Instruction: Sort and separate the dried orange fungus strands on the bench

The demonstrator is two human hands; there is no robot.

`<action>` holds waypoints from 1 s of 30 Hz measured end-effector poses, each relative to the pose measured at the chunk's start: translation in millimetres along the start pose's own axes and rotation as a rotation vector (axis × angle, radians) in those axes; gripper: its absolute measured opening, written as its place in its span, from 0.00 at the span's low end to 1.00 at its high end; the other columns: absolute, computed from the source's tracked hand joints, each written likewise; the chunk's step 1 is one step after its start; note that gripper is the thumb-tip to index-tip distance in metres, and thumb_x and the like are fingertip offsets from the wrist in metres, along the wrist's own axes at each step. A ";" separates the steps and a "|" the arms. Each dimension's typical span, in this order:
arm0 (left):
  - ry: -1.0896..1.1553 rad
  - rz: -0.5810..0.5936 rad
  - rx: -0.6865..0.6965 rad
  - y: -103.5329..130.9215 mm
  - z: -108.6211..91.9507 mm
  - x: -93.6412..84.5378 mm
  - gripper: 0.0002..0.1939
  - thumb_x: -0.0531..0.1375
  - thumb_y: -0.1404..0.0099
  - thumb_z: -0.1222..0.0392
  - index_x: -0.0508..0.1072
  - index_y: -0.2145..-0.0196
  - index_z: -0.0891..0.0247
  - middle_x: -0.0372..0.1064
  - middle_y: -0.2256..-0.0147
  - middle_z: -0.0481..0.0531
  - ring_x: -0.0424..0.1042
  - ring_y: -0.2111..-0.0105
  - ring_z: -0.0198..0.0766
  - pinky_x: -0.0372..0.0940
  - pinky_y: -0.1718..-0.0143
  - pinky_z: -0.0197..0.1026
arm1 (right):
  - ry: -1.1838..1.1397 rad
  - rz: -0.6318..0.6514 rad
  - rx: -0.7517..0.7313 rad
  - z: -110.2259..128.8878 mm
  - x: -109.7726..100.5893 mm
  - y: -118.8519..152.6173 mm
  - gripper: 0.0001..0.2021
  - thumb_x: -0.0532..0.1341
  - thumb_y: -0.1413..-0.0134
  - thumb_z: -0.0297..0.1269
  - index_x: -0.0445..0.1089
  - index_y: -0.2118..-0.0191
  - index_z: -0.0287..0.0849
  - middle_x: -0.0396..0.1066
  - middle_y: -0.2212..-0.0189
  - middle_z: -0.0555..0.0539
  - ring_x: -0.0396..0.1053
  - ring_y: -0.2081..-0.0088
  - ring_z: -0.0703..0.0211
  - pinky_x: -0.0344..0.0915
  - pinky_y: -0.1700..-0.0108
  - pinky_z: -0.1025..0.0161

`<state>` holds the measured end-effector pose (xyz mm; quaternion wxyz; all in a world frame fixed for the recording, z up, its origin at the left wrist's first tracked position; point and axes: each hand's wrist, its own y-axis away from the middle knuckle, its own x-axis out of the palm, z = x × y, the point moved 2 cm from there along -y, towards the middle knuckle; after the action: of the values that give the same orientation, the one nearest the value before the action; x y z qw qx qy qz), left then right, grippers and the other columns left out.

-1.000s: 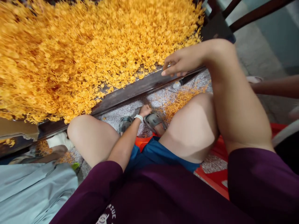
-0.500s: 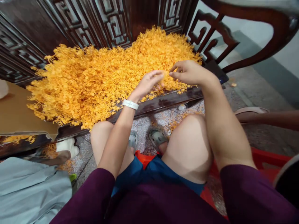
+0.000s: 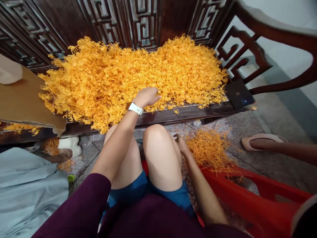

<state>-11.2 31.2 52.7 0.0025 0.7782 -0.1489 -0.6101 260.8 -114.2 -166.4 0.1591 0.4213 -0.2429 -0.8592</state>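
Note:
A long heap of yellow-orange flower-like pieces (image 3: 119, 72) covers the seat of a dark carved wooden bench (image 3: 168, 114). My left hand (image 3: 147, 96), with a white band on the wrist, is at the front edge of the heap, its fingers curled together; whatever it may hold is too small to make out. Low beside my right knee is my right hand (image 3: 181, 143), partly behind the knee. Its fingertips are dim and hard to read. Just right of it, a pile of thin orange strands (image 3: 210, 148) lies on the floor.
A cardboard box (image 3: 24, 99) stands at the left. A dark phone (image 3: 239, 94) lies at the bench's right end. Red plastic stools (image 3: 247, 195) are at the lower right. Another person's foot (image 3: 262, 142) is on the right; someone in grey cloth (image 3: 32, 185) sits at the left.
My right hand has dropped from above the heap to beside my knee. My left hand has moved slightly down and left. My right knee has shifted left, and the orange strand pile now shows.

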 end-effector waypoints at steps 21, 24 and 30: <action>0.021 0.224 0.201 75.9 -13.0 4.3 0.16 0.59 0.28 0.66 0.82 0.48 0.71 0.79 0.51 0.73 0.79 0.49 0.61 0.74 0.53 0.54 | 0.573 0.181 0.265 -21.6 -58.3 29.8 0.19 0.65 0.47 0.48 0.64 0.83 0.47 0.75 0.78 0.36 0.80 0.70 0.37 0.72 0.69 0.51; 0.003 0.158 0.112 76.1 14.3 -7.2 0.21 0.57 0.32 0.74 0.82 0.47 0.67 0.79 0.52 0.68 0.79 0.50 0.58 0.74 0.53 0.51 | 0.546 0.018 0.125 7.0 -94.5 31.1 0.18 0.59 0.39 0.49 0.65 0.76 0.46 0.78 0.68 0.37 0.78 0.61 0.44 0.69 0.60 0.56; 0.086 0.027 -0.026 67.2 78.8 -13.8 0.28 0.64 0.36 0.68 0.78 0.39 0.56 0.78 0.46 0.59 0.77 0.48 0.51 0.71 0.46 0.50 | 0.506 -0.251 -0.418 112.8 -120.3 -4.5 0.26 0.51 0.31 0.57 0.58 0.76 0.45 0.68 0.77 0.46 0.64 0.71 0.57 0.54 0.66 0.60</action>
<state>-104.3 -15.8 58.1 0.0274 0.8015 -0.1511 -0.5780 241.6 -21.0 -31.6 0.1901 0.6058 0.0394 -0.7716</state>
